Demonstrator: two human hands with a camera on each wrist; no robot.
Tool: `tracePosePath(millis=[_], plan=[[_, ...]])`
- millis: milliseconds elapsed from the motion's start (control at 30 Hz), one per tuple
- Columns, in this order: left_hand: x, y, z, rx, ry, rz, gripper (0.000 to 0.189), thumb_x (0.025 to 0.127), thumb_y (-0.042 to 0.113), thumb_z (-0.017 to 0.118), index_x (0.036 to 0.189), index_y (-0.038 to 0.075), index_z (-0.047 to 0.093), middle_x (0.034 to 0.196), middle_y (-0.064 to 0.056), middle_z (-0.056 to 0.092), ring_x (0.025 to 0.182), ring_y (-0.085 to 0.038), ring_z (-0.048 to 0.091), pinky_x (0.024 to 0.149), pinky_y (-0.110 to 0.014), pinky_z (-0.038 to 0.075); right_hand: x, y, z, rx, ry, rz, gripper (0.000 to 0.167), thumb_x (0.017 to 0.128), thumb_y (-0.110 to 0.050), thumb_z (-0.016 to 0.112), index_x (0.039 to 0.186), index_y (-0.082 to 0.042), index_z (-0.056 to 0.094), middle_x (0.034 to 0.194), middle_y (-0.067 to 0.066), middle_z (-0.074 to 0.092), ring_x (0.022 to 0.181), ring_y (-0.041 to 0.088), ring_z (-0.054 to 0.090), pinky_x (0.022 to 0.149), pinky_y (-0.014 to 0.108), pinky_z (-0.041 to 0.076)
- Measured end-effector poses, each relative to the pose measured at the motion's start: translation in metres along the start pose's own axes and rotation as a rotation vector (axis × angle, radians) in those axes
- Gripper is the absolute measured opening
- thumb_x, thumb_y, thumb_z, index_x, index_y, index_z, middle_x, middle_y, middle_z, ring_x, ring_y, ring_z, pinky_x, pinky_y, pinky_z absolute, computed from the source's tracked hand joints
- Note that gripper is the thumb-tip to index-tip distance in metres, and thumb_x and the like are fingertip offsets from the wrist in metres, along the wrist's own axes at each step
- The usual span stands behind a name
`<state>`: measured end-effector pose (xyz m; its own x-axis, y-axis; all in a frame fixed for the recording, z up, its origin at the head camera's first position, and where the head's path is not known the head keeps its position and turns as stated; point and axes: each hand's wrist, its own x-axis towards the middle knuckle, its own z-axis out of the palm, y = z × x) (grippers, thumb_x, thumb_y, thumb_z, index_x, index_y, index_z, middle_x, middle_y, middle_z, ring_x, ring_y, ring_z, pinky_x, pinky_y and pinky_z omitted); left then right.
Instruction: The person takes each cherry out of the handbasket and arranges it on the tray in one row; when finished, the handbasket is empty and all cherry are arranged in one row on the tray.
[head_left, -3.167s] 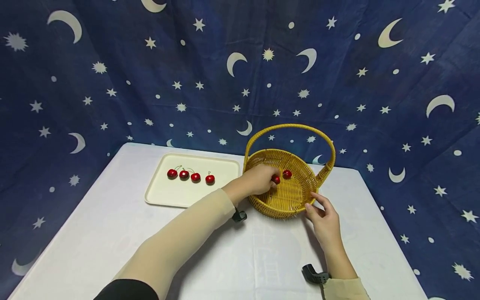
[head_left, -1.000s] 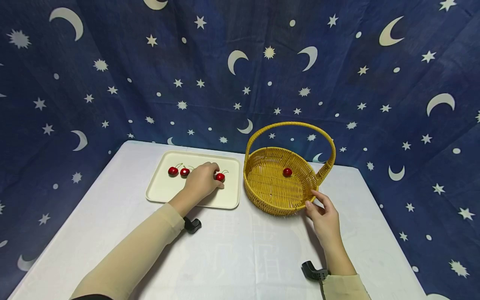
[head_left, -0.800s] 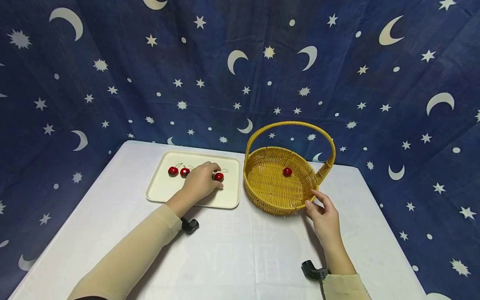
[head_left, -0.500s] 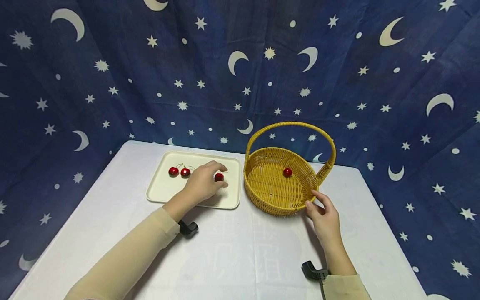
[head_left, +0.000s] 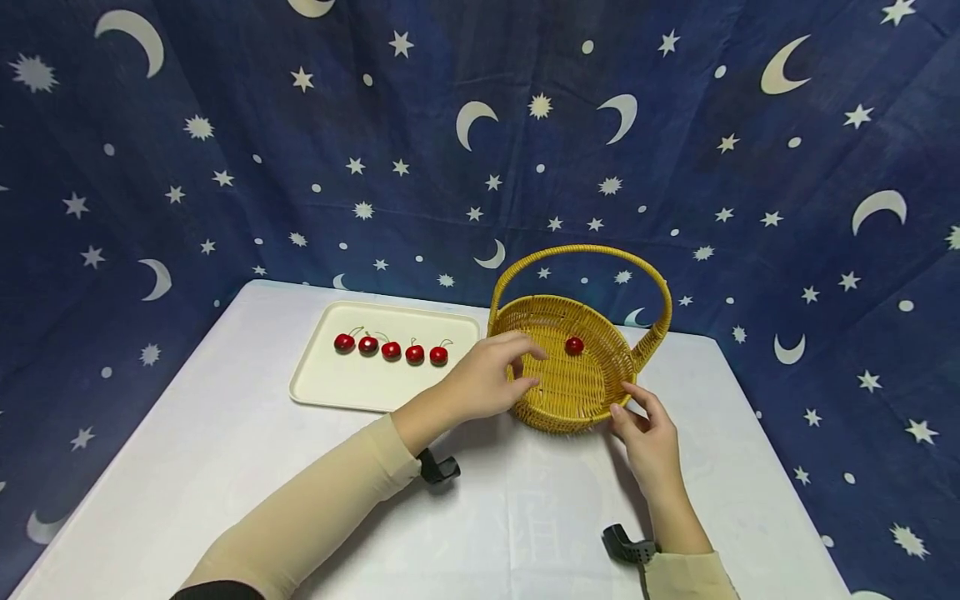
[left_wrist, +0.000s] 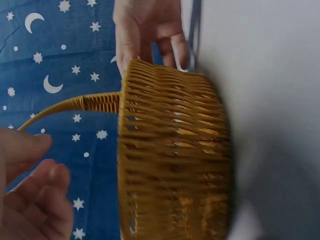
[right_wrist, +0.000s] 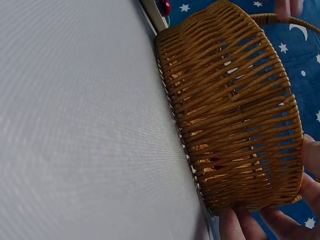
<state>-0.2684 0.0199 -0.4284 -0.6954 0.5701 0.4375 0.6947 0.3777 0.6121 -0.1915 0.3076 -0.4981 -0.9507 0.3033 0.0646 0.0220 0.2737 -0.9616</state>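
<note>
My left hand (head_left: 487, 379) hovers over the left rim of a yellow wicker basket (head_left: 558, 425), thumb and fingers apart with nothing between them. One red cherry (head_left: 574, 346) lies inside the basket toward the back. At the basket's front right, my right hand (head_left: 651, 442) pinches the rim between thumb and fingers; the right wrist view shows its fingers (right_wrist: 232, 225) against the woven wall. On the cream tray (head_left: 337, 392) to the left, several red cherries with stems (head_left: 391, 351) sit in a row.
The basket's tall arched handle (head_left: 585, 248) rises above its bowl. A white cloth covers the table (head_left: 480, 525). A dark blue curtain (head_left: 420, 133) with moons and stars hangs close behind and along the sides.
My left hand first carried a cherry from the basket to the tray's right end. It has let go and moved right, back over the basket. My right hand has stayed at the rim.
</note>
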Motion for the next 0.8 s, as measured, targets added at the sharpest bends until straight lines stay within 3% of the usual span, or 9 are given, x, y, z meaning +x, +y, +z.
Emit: tracePosePath(millis=[167,367,633,800], plan=[[0.043,0.003,0.018,0.011,-0.151,-0.075,0.039,0.096,0.015,0.080,0.134,0.016,0.070,0.133,0.000,0.072,0.112,-0.018,0.068,0.096,-0.027,0.056,0.000,0.000,-0.004,-0.035,0.012,-0.005,0.048,0.107,-0.017,0.069,0.152,-0.007,0.056,0.162,0.012,0.048,0.105,-0.011,0.065,0.083,0.011,0.058],[0.084,-0.009,0.041,0.132,-0.314,-0.171,0.047,0.098,0.015,0.077,0.144,0.014,0.064,0.147,-0.004,0.067,0.141,-0.021,0.060,0.120,-0.035,0.047,0.002,0.002,-0.005,-0.040,0.011,-0.004,0.047,0.106,-0.017,0.069,0.150,-0.006,0.057,0.162,0.012,0.048,0.107,-0.007,0.065,0.083,0.012,0.059],[0.118,-0.022,0.055,0.131,-0.379,-0.219,0.053,0.097,0.004,0.068,0.149,0.013,0.062,0.151,-0.004,0.066,0.144,-0.019,0.058,0.124,-0.035,0.044,0.002,0.002,-0.002,-0.027,0.001,0.000,0.048,0.106,-0.018,0.069,0.152,-0.007,0.056,0.161,0.009,0.048,0.108,-0.007,0.066,0.084,0.011,0.058],[0.128,-0.031,0.055,0.138,-0.483,-0.294,0.061,0.095,-0.003,0.058,0.153,0.015,0.060,0.157,-0.004,0.061,0.129,-0.015,0.056,0.118,-0.032,0.045,0.000,0.003,0.000,-0.040,0.001,0.015,0.048,0.106,-0.019,0.071,0.151,-0.009,0.057,0.160,0.006,0.049,0.108,-0.006,0.066,0.084,0.012,0.059]])
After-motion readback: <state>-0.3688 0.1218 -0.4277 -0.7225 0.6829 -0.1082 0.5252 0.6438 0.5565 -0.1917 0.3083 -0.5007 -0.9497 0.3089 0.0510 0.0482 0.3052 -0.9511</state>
